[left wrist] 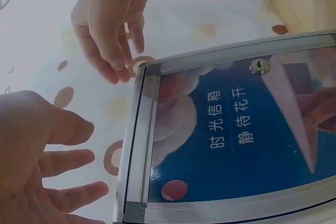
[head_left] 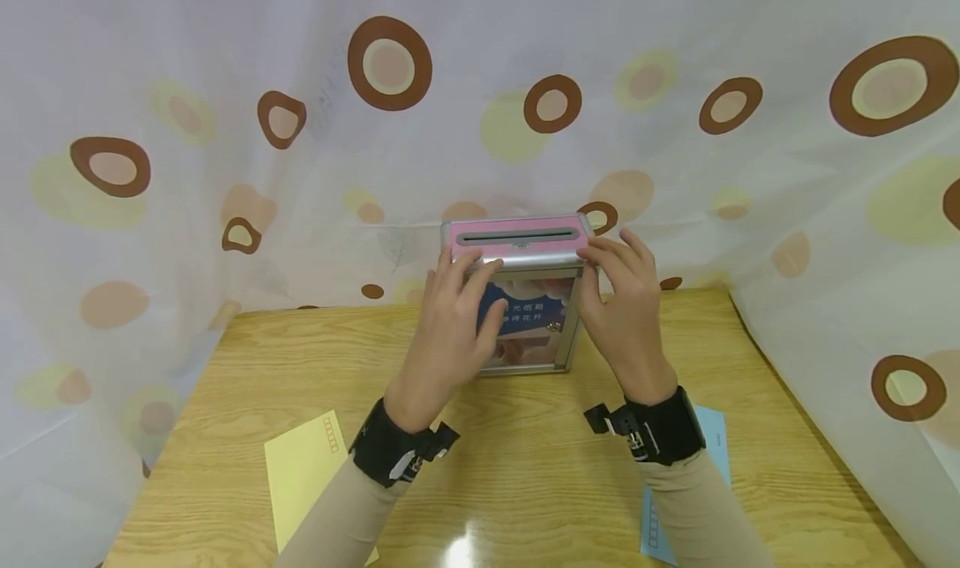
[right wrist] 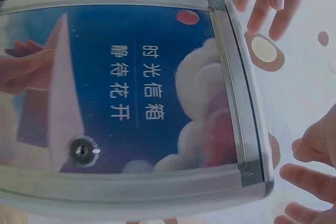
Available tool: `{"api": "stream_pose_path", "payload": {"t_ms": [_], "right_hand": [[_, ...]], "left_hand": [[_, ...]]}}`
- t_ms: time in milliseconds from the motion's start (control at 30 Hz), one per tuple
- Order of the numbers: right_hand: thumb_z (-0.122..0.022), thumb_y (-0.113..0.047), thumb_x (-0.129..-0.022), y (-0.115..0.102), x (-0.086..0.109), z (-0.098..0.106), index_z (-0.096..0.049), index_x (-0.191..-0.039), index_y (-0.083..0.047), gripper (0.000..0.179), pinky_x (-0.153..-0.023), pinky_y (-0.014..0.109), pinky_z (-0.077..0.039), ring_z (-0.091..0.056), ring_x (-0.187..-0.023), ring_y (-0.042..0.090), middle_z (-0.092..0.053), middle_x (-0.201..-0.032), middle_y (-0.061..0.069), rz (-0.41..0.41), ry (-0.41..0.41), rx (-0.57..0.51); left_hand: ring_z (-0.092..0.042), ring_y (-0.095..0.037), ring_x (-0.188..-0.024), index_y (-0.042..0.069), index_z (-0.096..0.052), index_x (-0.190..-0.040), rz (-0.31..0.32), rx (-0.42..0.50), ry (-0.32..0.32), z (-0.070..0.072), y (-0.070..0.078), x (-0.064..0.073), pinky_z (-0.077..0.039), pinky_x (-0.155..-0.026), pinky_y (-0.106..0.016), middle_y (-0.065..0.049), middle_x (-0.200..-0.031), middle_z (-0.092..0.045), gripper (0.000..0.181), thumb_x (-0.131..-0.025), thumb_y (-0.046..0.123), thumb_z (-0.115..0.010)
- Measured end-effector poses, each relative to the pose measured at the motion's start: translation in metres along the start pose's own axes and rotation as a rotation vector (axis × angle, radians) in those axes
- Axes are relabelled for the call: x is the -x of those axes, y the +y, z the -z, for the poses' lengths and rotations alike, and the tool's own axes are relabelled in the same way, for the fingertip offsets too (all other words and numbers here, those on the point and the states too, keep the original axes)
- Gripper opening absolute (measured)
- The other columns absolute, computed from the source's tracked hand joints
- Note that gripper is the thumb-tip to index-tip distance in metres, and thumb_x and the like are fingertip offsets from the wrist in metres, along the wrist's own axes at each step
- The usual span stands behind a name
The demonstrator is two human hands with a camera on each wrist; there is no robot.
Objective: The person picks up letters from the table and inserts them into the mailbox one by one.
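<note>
A letter box (head_left: 528,301) stands upright, with a pink top (head_left: 517,225), silver metal edges and a slot (head_left: 517,236). Its front panel (left wrist: 210,145) carries a printed picture, white lettering and a round lock (right wrist: 84,151). My left hand (head_left: 450,322) is over the box's upper left front, fingers spread and thumb out, hiding part of the panel. At the upper right corner is my right hand (head_left: 626,309), fingers loosely bent. Both wrist views show nothing held between the fingers of the left hand (left wrist: 37,156) or right hand (right wrist: 320,171). Whether fingertips touch the box I cannot tell.
A yellow envelope (head_left: 303,459) lies on the wooden table (head_left: 510,468) at the left, partly under the left forearm. Beneath the right forearm lies a blue envelope (head_left: 715,441), partly covered. A patterned cloth (head_left: 450,151) hangs behind the box and along the sides.
</note>
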State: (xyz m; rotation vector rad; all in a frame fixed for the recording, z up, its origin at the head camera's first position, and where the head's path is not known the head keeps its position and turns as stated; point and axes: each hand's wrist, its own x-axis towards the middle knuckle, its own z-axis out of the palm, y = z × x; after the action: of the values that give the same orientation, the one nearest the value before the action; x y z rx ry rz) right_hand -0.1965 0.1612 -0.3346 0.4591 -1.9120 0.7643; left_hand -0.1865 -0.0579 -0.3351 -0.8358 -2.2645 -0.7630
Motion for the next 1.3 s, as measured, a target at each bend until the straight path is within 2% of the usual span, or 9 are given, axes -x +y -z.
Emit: {"api": "stream_pose_path", "payload": {"t_ms": [133,300,500,633,800,967,1167,1300], "right_hand": [[-0.058,0.002,-0.090,-0.002,0.016,0.013,-0.070,-0.102,0.006,0.018,-0.111,0.051,-0.036,-0.050,-0.122,0.040,-0.068,-0.109,0.024,-0.040,-0.025,0.033],[-0.060,-0.004,-0.090,-0.007,0.040,0.030,-0.068,-0.111,0.003,0.023,-0.107,0.056,-0.039,-0.046,-0.127,0.038,-0.065,-0.116,0.023,-0.097,-0.099,0.058],[-0.070,-0.012,-0.083,-0.017,0.078,0.034,-0.062,-0.122,0.003,0.042,-0.098,0.067,-0.042,-0.042,-0.129,0.043,-0.062,-0.120,0.025,-0.090,-0.194,0.022],[-0.076,-0.017,-0.080,-0.025,0.098,0.029,-0.056,-0.132,0.001,0.059,-0.097,0.071,-0.040,-0.035,-0.133,0.047,-0.057,-0.131,0.026,-0.109,-0.299,0.001],[-0.080,-0.030,-0.078,-0.029,0.113,0.020,-0.044,-0.143,-0.001,0.081,-0.099,0.076,-0.032,-0.029,-0.134,0.053,-0.049,-0.140,0.028,-0.116,-0.443,0.035],[-0.079,-0.044,-0.077,-0.032,0.131,0.016,-0.036,-0.149,-0.005,0.093,-0.096,0.079,-0.031,-0.029,-0.131,0.057,-0.047,-0.140,0.029,-0.117,-0.533,0.090],[-0.070,-0.061,-0.080,-0.035,0.148,0.020,-0.035,-0.150,-0.008,0.094,-0.097,0.081,-0.027,-0.024,-0.135,0.054,-0.040,-0.147,0.028,-0.232,-0.661,0.148],[-0.063,-0.068,-0.082,-0.026,0.161,0.033,-0.032,-0.151,-0.007,0.098,-0.100,0.079,-0.025,-0.021,-0.136,0.055,-0.036,-0.149,0.030,-0.321,-0.767,0.218]], "left_hand": [[-0.016,-0.050,-0.140,0.003,-0.053,-0.135,-0.010,0.007,-0.009,0.001,0.005,0.015,-0.026,-0.101,-0.077,-0.024,-0.142,-0.044,0.043,-0.096,0.019,-0.060],[-0.012,-0.048,-0.142,0.004,-0.051,-0.137,0.007,0.039,-0.025,0.001,0.011,0.041,-0.022,-0.106,-0.074,-0.023,-0.145,-0.041,0.049,-0.094,0.023,-0.064],[-0.017,-0.050,-0.140,0.006,-0.050,-0.138,0.063,-0.040,-0.047,-0.007,0.015,0.075,-0.027,-0.102,-0.076,-0.023,-0.141,-0.045,0.076,-0.081,0.050,-0.075],[-0.015,-0.050,-0.140,0.009,-0.048,-0.141,0.130,-0.099,-0.130,-0.014,0.015,0.092,-0.026,-0.103,-0.076,-0.023,-0.144,-0.044,0.091,-0.075,0.066,-0.071],[-0.012,-0.049,-0.141,0.010,-0.041,-0.146,0.231,-0.164,-0.259,-0.020,0.008,0.105,-0.023,-0.105,-0.076,-0.022,-0.148,-0.039,0.099,-0.076,0.077,-0.061],[-0.002,-0.047,-0.143,0.013,-0.032,-0.152,0.301,-0.165,-0.375,-0.027,0.001,0.128,-0.016,-0.107,-0.076,-0.022,-0.153,-0.032,0.107,-0.075,0.085,-0.050],[-0.006,-0.049,-0.142,0.013,-0.030,-0.152,0.346,-0.136,-0.430,-0.035,-0.004,0.159,-0.013,-0.107,-0.078,-0.023,-0.153,-0.032,0.106,-0.076,0.082,-0.053],[-0.007,-0.051,-0.141,0.013,-0.032,-0.151,0.391,-0.125,-0.460,-0.038,-0.005,0.175,-0.007,-0.106,-0.080,-0.022,-0.154,-0.031,0.101,-0.079,0.081,-0.051]]}}
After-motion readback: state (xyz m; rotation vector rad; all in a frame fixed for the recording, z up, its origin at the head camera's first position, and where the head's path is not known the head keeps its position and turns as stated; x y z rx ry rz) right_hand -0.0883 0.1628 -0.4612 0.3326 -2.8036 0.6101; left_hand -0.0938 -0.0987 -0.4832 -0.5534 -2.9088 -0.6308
